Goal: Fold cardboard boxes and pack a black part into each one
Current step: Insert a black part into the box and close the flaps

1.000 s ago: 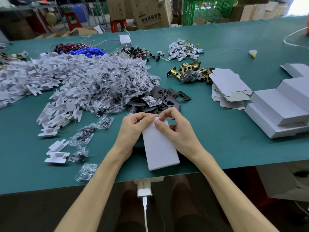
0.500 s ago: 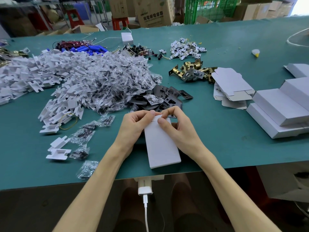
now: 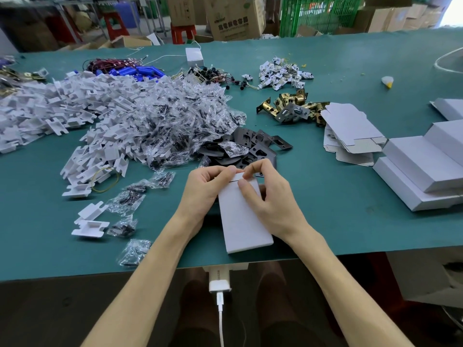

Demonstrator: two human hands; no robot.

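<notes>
Lettering shows on one brown carton (image 3: 233, 18) at the back of the room: a row of green Chinese characters under a small green logo, too blurred from here to read. The white charger (image 3: 219, 281) hanging under the table's near edge carries a line of grey print, too small to make out. The boxes themselves are plain white, with no marks on them.

Both hands are at the far end of a white box (image 3: 244, 221), which lies flat on the green table (image 3: 325, 221) close to the near edge, its long side running away from the person. The left hand (image 3: 203, 194) is curled, its fingertips pinching the left part of the end flap. The right hand (image 3: 270, 204) rests over the box's right edge, thumb pressed on the top face and forefinger bent over the flap. A thin dark slit shows where the flap meets the top.

Just beyond the hands lies a heap of black plates (image 3: 253, 146), with clear screw bags (image 3: 180, 121) and white inserts (image 3: 75, 108) piled to the left. Brass latches (image 3: 293, 108) sit farther back. To the right are flat box blanks (image 3: 350, 128) and a stack of folded boxes (image 3: 426, 171).
</notes>
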